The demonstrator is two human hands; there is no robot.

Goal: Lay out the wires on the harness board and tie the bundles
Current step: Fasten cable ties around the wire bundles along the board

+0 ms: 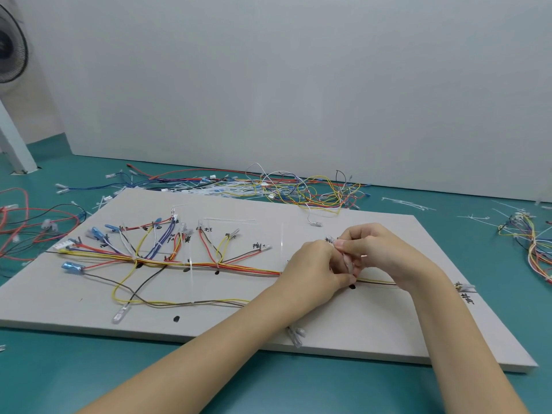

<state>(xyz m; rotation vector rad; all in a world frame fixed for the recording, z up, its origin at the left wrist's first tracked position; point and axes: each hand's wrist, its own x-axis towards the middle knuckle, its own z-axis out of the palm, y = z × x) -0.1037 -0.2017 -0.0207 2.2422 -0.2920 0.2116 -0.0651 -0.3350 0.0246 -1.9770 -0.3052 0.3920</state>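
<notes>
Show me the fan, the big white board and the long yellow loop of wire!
fan [12, 46]: head view, on its grille.
white board [343, 333]: head view, bare surface near front edge.
yellow wire loop [115, 295]: head view, on its left bend.

You have one view only, from the wide-angle camera on your head, looking forward and down. It sits close above the near edge of the harness board, which lies on the green surface and runs slantwise from far left to near right. Your forearms enter from the bottom edge. The far wall fills the upper half.
</notes>
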